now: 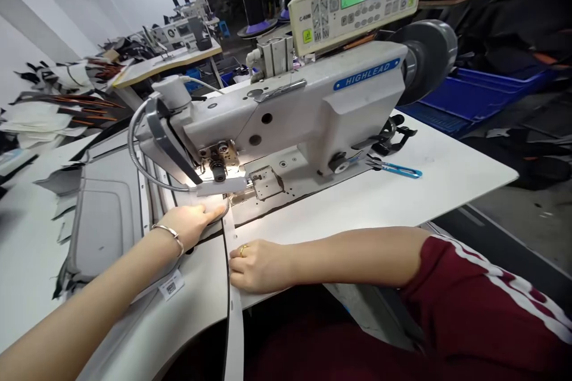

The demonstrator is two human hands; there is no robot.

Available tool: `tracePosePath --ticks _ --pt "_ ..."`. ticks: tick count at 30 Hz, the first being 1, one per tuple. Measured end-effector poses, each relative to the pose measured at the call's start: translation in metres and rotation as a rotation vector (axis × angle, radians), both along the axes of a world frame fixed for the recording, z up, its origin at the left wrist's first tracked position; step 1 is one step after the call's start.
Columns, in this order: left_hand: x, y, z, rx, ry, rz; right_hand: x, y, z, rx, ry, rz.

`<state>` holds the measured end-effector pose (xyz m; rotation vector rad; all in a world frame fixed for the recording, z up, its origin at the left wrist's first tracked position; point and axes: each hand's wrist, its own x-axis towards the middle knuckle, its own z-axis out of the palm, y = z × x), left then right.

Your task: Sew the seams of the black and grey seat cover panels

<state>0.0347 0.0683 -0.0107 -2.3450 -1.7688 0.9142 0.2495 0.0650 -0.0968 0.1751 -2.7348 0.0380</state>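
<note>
My left hand (191, 226) lies on the grey quilted fabric piece (105, 223) under the sewing machine (290, 113). Its index finger is stretched out along the fabric's edge, close to the lit needle area; the other fingers are partly hidden. My right hand (261, 266) is closed in a pinch on a long pale strip with a dark edge (236, 333). That strip runs from the presser foot area over the table's front edge and down out of view. A white printed label (171, 284) sticks out from the grey piece. The needle itself is hidden behind a white lamp (221, 186).
Blue-handled thread snips (400, 171) lie on the white table (451, 158), right of the machine. A control panel (357, 6) sits above the machine head. Stacked fabric pieces (44, 119) are at the left, and a blue crate (478, 95) stands behind at the right.
</note>
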Motion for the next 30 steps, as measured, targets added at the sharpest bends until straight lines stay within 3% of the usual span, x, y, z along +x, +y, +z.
tracePosePath --ticks 4,16,30 --pt "-0.003 0.007 -0.004 0.059 -0.184 0.031 -0.003 0.001 -0.001 -0.022 -0.01 -0.03" --pt "0.03 0.014 -0.007 -0.001 -0.099 0.144 -0.007 0.011 0.003 -0.067 -0.021 -0.108" --pt "0.073 0.021 -0.018 0.139 -0.047 0.318 -0.012 0.02 -0.002 -0.101 -0.037 -0.171"
